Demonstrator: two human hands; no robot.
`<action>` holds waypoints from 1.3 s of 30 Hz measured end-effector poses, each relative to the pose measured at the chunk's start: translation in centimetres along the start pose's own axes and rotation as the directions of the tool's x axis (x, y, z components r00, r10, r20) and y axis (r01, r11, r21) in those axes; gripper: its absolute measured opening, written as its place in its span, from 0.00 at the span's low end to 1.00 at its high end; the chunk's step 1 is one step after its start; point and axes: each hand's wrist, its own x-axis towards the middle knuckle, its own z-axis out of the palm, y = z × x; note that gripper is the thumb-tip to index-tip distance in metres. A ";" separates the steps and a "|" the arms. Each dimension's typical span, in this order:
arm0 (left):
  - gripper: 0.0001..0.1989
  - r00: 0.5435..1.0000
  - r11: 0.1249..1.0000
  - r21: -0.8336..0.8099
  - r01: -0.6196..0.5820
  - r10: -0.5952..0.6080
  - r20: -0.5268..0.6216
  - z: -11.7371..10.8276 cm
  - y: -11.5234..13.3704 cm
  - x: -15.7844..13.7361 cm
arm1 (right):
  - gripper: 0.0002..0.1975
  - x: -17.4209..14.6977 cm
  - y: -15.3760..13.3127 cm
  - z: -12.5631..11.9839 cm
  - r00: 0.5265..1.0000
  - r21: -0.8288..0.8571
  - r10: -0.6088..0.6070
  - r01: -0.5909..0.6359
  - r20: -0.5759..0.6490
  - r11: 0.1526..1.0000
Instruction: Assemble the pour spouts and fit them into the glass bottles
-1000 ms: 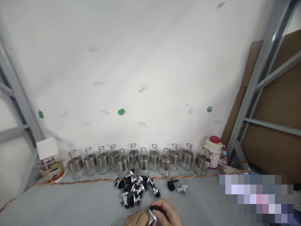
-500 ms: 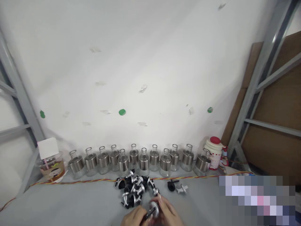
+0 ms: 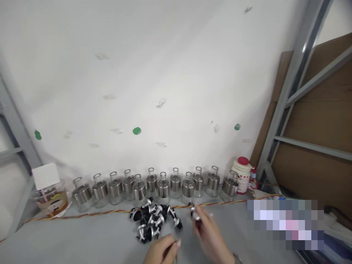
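Observation:
My right hand (image 3: 209, 234) reaches forward over the grey table, its fingers closed around a silver-and-black bottle stopper (image 3: 196, 214). Part of another silver stopper (image 3: 211, 215) shows just beyond its fingers. Low in the view, my left hand (image 3: 161, 250) is curled with thumb and fingers pinched together; whatever lies between them is hidden. Between the hands and the bottles lies a pile of silver-and-black stoppers (image 3: 150, 220), a little ahead of my left hand. Glass bottles with metal bands, such as this one (image 3: 163, 189), stand upright with open necks behind the pile.
A twisted red-and-yellow wire (image 3: 101, 213) runs across the table (image 3: 82, 238) in front of the bottles. A drink cup (image 3: 52, 201) stands at the left, a white jar with a red lid (image 3: 242, 176) at the right. Metal frame posts (image 3: 286, 95) flank the white wall.
My hands have moved apart. The right one has gone forward and right with a stopper, over the loose stoppers there; the left stays low. The view has shifted slightly right.

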 end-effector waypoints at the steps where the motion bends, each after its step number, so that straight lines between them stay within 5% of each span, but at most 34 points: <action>1: 0.19 0.995 0.982 0.163 -0.095 0.095 0.006 -0.2 0.8 0.8 | 0.18 0.4 -1.2 -0.5 0.997 -0.010 -0.059 0.058 -0.049 0.998; 4: 0.08 0.970 0.790 0.586 -0.178 0.240 -0.028 0.1 2.1 3.6 | 0.17 1.3 -3.3 -1.9 0.970 -0.063 -0.204 0.197 -0.134 0.978; 7: 0.04 0.973 0.745 0.654 -0.128 0.224 -0.064 1.5 2.0 6.4 | 0.17 1.8 -3.2 -2.6 0.962 -0.068 -0.225 0.217 -0.154 0.974; 11: 0.05 0.972 0.742 0.665 -0.089 0.212 -0.106 2.5 1.6 8.1 | 0.19 2.1 -2.2 -2.6 0.979 -0.051 -0.176 0.171 -0.104 0.984; 18: 0.09 0.968 0.757 0.646 -0.097 0.224 -0.117 0.3 2.0 7.2 | 0.18 1.3 -1.5 -1.4 0.987 -0.095 -0.162 0.161 0.001 0.982; 27: 0.07 0.978 0.793 0.599 -0.112 0.196 -0.076 1.4 1.5 8.4 | 0.18 2.2 -1.6 -2.3 0.970 -0.117 -0.234 0.226 -0.063 0.967; 34: 0.18 0.956 0.865 0.486 -0.123 0.235 -0.177 0.1 3.4 7.3 | 0.14 2.1 -1.0 -1.9 0.974 -0.316 -0.213 0.224 0.072 0.922; 39: 0.18 0.957 0.873 0.429 -0.233 0.285 -0.060 -0.3 4.2 6.5 | 0.12 1.3 0.0 -1.6 0.973 -0.444 -0.175 0.223 0.147 0.868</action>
